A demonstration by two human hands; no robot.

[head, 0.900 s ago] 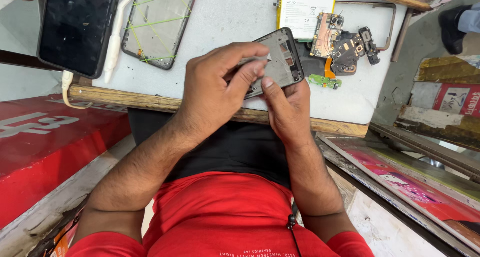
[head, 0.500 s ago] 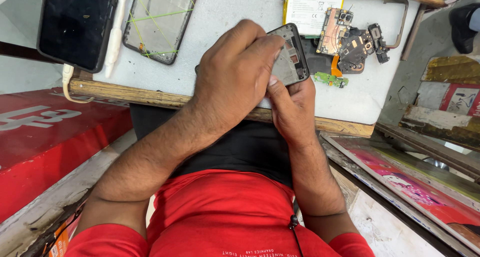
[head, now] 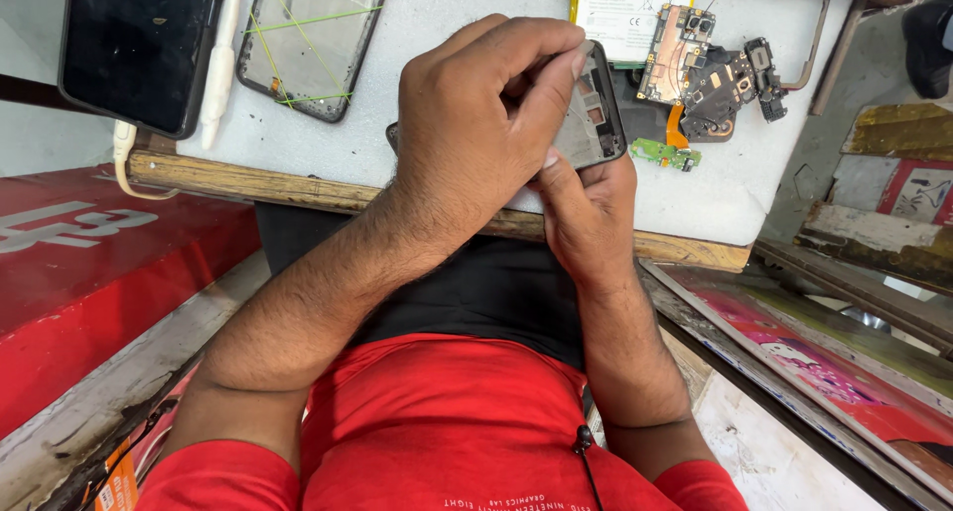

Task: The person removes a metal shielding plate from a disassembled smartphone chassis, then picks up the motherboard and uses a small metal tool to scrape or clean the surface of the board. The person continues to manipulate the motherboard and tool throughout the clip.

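Note:
An opened dark phone body (head: 599,114), its inner parts showing, is held over the front edge of the white worktop (head: 735,188). My left hand (head: 476,124) lies over most of it, thumb and fingers pinched on its upper edge. From below, my right hand (head: 586,213) supports the phone, with the thumb pressed against its lower side. What the left fingertips pinch is hidden.
On the worktop lie a black phone (head: 134,49), a white cable (head: 220,64), a glass panel with green lines (head: 308,39), a white battery (head: 635,9), circuit boards (head: 710,69) and a small green board (head: 663,153). A wooden strip (head: 248,183) edges the top; a red panel (head: 99,263) is at left.
My left hand has slid up and across the phone body, covering more of it, and its fingers have closed on the upper edge. The phone has tilted up slightly.

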